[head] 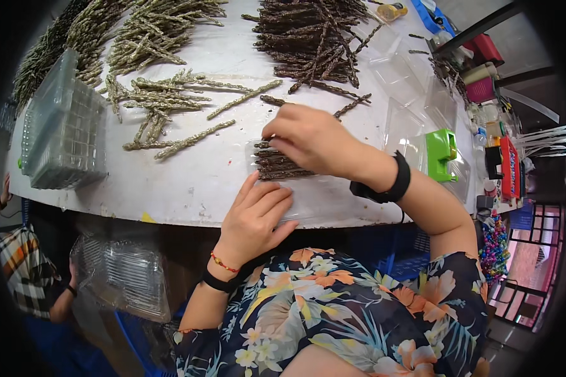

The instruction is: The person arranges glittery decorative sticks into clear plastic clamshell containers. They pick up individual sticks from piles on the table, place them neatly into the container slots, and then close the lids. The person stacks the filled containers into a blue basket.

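Note:
Dark brown, glossy twisted sticks (283,165) lie side by side in a shallow clear plastic tray (251,153) close to the table's near edge. My right hand (311,139) reaches over the row from the right, thumb and fingertips pinched at the end of a brown stick on its far side; most of that stick is hidden beneath the hand. Palm down, my left hand (254,219) rests at the tray's near side with fingers spread, the index fingertip by the sticks' left ends. Another brown stick (272,100) shows just beyond my right hand.
A large brown stick pile (306,40) lies beyond, with gold-green sticks (170,96) to the left. Stacked clear boxes (66,132) stand at left. Empty clear trays (396,75) and a green tape dispenser (441,155) are at right. Another person's sleeve (26,268) appears lower left.

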`<state>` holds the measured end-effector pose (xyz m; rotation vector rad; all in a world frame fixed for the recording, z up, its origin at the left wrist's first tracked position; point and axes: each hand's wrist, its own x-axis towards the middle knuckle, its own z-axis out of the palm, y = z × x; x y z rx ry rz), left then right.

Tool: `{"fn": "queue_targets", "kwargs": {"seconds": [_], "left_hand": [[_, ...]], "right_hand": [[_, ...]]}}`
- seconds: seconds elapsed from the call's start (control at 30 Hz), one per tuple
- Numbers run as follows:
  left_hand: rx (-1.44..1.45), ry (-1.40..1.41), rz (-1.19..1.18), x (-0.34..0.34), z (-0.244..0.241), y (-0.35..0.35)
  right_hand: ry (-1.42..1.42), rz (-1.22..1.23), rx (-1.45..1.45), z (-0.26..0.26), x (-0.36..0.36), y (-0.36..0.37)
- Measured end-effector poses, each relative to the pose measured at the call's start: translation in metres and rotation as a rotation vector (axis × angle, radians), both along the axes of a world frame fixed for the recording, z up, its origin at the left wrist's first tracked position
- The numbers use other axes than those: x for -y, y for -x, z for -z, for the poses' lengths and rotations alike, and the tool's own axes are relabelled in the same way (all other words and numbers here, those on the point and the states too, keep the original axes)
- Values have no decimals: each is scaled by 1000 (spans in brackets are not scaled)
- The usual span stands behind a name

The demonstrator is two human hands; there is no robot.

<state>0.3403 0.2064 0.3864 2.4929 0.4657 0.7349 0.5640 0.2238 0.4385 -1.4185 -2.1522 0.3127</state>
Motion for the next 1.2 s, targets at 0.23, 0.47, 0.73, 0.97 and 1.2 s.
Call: {"fn": "queue_targets", "kwargs": {"seconds": [0.23, 0.47, 0.73, 0.97, 1.2], "left_hand": [[6, 4, 15, 0, 1, 1], [-5, -6, 3, 2, 3, 3], [-86, -37, -110, 9, -11, 34], [-69, -47, -255, 7, -6, 67], [-25, -55, -339, 4, 8, 80]], "right_hand": [[-43, -101, 164, 24, -2, 4], [231, 1, 128, -5, -4, 3], [68, 27, 343, 2, -98, 0], [85, 80, 234, -19, -112, 7], [576, -18, -664, -46, -45, -5]]}}
